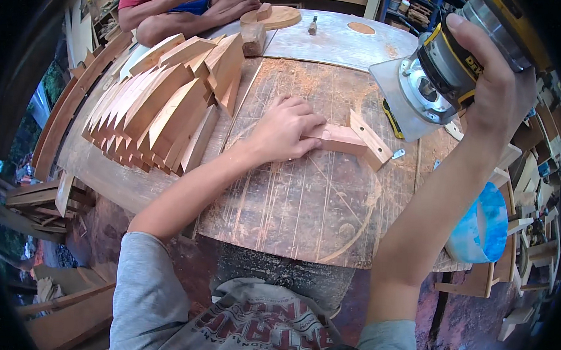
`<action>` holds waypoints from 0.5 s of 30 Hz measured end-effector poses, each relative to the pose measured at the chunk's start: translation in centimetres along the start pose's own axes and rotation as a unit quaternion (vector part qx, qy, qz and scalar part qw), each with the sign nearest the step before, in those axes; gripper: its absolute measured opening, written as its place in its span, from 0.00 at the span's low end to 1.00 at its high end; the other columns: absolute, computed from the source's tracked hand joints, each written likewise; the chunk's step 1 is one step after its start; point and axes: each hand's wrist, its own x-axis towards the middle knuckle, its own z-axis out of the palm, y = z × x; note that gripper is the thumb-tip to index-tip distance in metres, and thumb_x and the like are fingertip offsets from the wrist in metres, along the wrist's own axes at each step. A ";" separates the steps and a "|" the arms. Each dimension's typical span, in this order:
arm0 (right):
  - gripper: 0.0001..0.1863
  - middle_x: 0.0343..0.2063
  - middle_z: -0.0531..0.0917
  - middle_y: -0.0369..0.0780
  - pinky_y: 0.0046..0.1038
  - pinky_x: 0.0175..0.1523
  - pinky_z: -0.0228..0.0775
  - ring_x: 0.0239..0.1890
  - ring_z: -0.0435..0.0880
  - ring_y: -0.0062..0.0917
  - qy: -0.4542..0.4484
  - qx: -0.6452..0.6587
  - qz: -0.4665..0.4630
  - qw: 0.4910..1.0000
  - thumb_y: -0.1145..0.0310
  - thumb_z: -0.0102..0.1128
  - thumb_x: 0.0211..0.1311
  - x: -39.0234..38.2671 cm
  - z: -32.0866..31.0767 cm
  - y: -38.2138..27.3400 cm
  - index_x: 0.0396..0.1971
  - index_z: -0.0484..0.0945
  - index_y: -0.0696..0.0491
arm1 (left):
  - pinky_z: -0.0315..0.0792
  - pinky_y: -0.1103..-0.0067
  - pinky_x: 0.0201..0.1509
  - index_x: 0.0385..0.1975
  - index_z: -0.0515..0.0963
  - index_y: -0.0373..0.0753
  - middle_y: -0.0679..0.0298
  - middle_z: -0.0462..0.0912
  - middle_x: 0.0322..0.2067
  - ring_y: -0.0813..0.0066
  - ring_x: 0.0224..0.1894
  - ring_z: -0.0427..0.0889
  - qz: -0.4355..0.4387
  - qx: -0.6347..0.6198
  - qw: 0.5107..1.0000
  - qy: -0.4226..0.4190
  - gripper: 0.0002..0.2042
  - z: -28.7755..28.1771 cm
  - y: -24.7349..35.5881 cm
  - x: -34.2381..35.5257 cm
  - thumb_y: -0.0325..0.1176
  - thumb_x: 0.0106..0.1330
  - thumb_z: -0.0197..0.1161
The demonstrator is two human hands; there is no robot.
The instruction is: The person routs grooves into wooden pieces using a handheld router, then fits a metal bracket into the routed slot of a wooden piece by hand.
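Observation:
My left hand [290, 126] grips the end of a short pinkish wooden block [343, 140] lying on the scratched plywood work board [273, 200]. The block's other end meets a pale wooden strip [369, 141] with dark holes, set crosswise. At the upper right, my right hand [485, 84] holds a yellow and black handheld router [448, 66] raised and tilted, its clear square base plate showing the metal centre. A yellow and black object [390, 120] lies behind the base plate, partly hidden, and a small metal piece [399, 153] lies beside the strip.
A stack of cut wooden pieces [152, 107] covers the left side. Behind it another person [175, 14] sits cross-legged by a round wooden board [281, 15]. A grey panel [336, 49] bears a small tool [313, 25]. A blue bucket [479, 221] stands at the right; lumber [54, 196] surrounds the table.

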 end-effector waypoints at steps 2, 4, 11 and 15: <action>0.16 0.29 0.86 0.39 0.25 0.36 0.77 0.28 0.86 0.26 -0.009 -0.030 -0.002 0.999 0.75 0.69 0.43 0.1 -0.3 0.1 0.37 0.83 0.58 | 0.67 0.64 0.61 0.47 0.85 0.37 0.59 0.84 0.41 0.61 0.51 0.80 0.019 0.000 1.000 0.018 0.23 0.3 -0.3 0.1 0.39 0.51 0.75; 0.16 0.30 0.86 0.39 0.27 0.37 0.77 0.29 0.86 0.26 -0.005 -0.016 -0.012 1.000 0.73 0.69 0.44 -0.4 -0.1 0.5 0.37 0.83 0.58 | 0.67 0.64 0.60 0.45 0.85 0.37 0.59 0.83 0.39 0.61 0.49 0.80 0.035 0.003 0.999 0.036 0.22 0.3 -0.6 -0.3 0.38 0.50 0.76; 0.18 0.33 0.87 0.41 0.33 0.44 0.78 0.32 0.87 0.31 0.027 -0.047 -0.001 0.999 0.70 0.68 0.42 -1.4 1.4 -1.0 0.38 0.83 0.57 | 0.73 0.64 0.57 0.46 0.83 0.35 0.55 0.80 0.48 0.54 0.52 0.79 -0.005 -0.037 0.998 0.051 0.23 0.0 0.0 -1.5 0.38 0.51 0.76; 0.20 0.33 0.86 0.41 0.32 0.43 0.78 0.32 0.86 0.30 -0.009 -0.003 -0.039 0.999 0.70 0.68 0.41 -1.1 0.6 0.1 0.39 0.82 0.56 | 0.73 0.63 0.60 0.54 0.77 0.36 0.52 0.76 0.55 0.49 0.56 0.78 -0.028 -0.041 0.996 0.074 0.29 0.2 0.1 -1.7 0.41 0.53 0.76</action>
